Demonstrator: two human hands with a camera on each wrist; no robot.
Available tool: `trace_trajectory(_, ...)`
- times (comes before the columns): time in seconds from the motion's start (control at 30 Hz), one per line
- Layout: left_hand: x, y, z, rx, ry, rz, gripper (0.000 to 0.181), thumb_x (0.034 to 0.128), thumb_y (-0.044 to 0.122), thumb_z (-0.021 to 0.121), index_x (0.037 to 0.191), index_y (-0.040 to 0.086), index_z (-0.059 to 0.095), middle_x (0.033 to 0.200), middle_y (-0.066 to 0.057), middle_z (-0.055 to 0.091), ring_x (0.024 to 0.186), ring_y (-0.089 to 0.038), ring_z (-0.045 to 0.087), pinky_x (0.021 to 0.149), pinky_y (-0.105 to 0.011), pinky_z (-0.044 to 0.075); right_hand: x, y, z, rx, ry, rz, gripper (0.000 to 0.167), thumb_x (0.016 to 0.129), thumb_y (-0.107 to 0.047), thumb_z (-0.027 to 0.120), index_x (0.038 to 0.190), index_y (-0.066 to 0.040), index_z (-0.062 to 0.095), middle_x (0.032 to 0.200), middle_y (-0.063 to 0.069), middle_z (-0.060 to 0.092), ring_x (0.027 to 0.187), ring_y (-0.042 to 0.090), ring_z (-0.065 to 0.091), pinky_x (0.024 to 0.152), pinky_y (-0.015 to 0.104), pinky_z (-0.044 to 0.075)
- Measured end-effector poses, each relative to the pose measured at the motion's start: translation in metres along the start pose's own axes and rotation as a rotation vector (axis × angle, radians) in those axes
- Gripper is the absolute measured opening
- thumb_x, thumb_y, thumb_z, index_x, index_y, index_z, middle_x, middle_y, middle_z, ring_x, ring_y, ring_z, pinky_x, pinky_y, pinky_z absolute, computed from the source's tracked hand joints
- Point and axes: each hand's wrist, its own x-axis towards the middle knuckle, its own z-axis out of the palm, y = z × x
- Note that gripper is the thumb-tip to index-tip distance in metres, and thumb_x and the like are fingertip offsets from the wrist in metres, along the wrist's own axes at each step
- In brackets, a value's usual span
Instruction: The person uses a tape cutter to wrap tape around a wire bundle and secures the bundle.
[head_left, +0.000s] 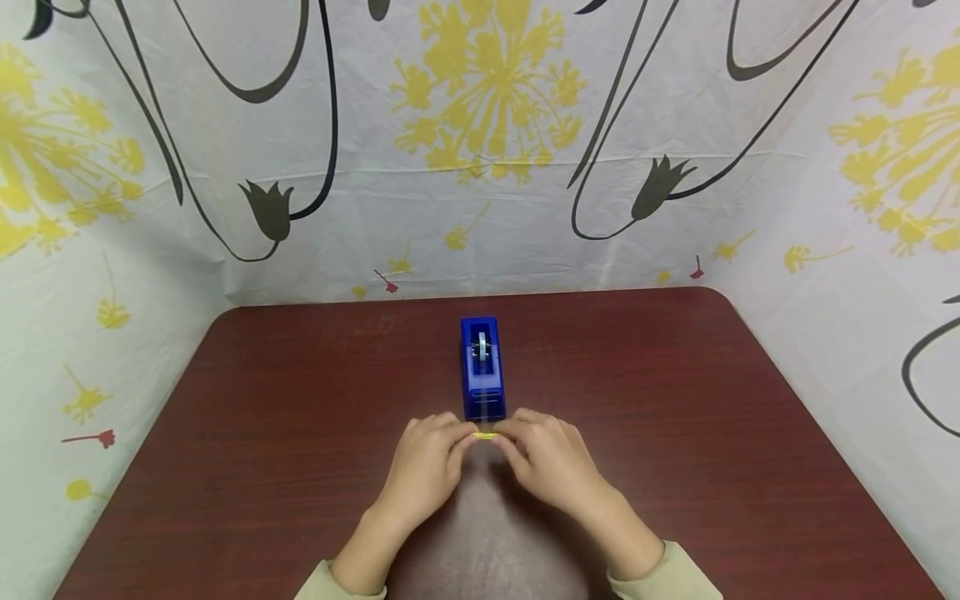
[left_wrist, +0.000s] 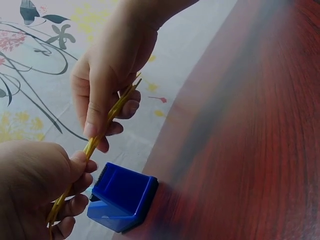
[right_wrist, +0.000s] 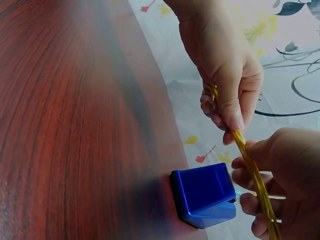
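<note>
A bundle of thin yellow strands (head_left: pixel 486 436) spans the small gap between both hands. My left hand (head_left: pixel 425 457) pinches one side of it between thumb and fingers. Thumb and fingers of my right hand (head_left: pixel 551 458) grip the other side. In both wrist views the bundle (left_wrist: pixel 113 111) is narrow and slanted, and some strand ends stick out past the fingers. Just beyond the fingertips stands a blue tape dispenser (head_left: pixel 483 367), its toothed cutting edge toward the hands. A faint clear strip, apparently tape, runs from its front toward the bundle; where it ends is hard to see.
The dark red wooden table (head_left: pixel 315 375) has rounded far corners. Behind it and along both sides hangs a white cloth (head_left: pixel 360 125) with yellow flowers and grey stems. Pale green sleeves (head_left: pixel 667 575) cover the forearms near the bottom edge.
</note>
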Motion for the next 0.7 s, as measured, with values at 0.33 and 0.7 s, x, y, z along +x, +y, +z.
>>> trace_trajectory(0.33, -0.0014, -0.0013, 0.0013, -0.019, -0.001, -0.008, 0.008, 0.093, 0.018, 0.074, 0.098, 0.015, 0.079, 0.08, 0.011, 0.064, 0.068, -0.005, 0.054, 0.067, -0.027, 0.039, -0.0004, -0.0011, 0.0008, -0.013, -0.027, 0.021, 0.005, 0.093, -0.012, 0.073, 0.091, -0.015, 0.075, 0.075, -0.011, 0.062, 0.063, 0.003, 0.051, 0.057, 0.026, 0.049)
trace_trajectory(0.7, -0.0017, -0.0016, 0.0016, -0.04, -0.042, -0.033, 0.009, 0.0933, 0.02, 0.074, 0.101, 0.017, 0.078, 0.083, 0.011, 0.064, 0.071, -0.004, 0.055, 0.07, -0.03, 0.04, -0.0016, 0.0008, 0.0019, -0.007, 0.016, 0.008, 0.005, 0.09, -0.009, 0.076, 0.09, -0.014, 0.076, 0.076, -0.008, 0.064, 0.063, 0.004, 0.053, 0.057, 0.026, 0.049)
